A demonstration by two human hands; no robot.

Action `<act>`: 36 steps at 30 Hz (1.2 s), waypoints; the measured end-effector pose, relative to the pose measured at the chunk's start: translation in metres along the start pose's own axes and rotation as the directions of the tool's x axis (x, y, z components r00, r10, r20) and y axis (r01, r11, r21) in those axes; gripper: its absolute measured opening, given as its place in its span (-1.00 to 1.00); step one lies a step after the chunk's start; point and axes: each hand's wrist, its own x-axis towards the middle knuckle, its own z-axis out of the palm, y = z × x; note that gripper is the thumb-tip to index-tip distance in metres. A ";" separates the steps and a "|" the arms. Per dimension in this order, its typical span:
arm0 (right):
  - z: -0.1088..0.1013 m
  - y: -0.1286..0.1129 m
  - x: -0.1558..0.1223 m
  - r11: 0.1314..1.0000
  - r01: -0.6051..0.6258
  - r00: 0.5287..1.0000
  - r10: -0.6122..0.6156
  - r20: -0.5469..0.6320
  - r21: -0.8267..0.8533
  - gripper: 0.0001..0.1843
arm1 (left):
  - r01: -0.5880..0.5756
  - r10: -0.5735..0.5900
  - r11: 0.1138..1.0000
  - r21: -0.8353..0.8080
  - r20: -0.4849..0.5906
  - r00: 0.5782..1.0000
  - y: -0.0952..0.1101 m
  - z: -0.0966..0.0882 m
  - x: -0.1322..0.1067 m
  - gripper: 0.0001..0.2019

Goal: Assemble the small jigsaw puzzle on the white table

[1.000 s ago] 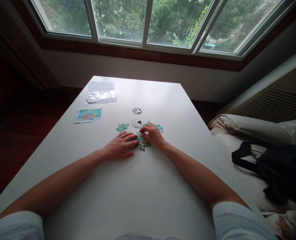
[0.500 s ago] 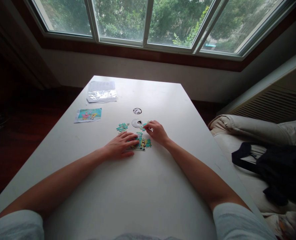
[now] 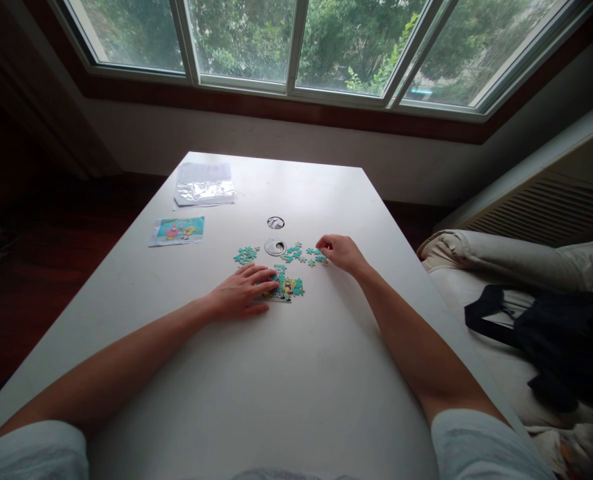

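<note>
My left hand (image 3: 243, 291) lies flat with its fingers out over the left part of a partly joined jigsaw puzzle (image 3: 291, 287), which shows yellow and teal cartoon figures. Its fingers cover some of the picture. To the right, my right hand (image 3: 343, 253) has its fingertips drawn together beside the loose teal puzzle pieces (image 3: 293, 253); whatever is between them is too small to make out. Another cluster of loose puzzle pieces (image 3: 247, 255) sits beyond my left fingers.
Two round items lie past the puzzle: a pale disc (image 3: 275, 247) and a darker one (image 3: 275, 223). A cartoon picture sheet (image 3: 180, 231) and a clear plastic sleeve with paper (image 3: 205, 184) rest at the table's left. Dark cloth (image 3: 561, 333) lies on the sofa at right.
My right hand has moved right, away from the pieces near the pale disc, uncovering loose puzzle pieces. My left hand has stayed on the puzzle.
</note>
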 end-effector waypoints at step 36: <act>-0.004 -0.011 -0.006 0.964 0.239 0.937 -0.261 0.231 0.119 -0.83 | -0.002 0.002 1.000 0.020 0.002 1.000 -0.001 -0.001 0.001 -0.46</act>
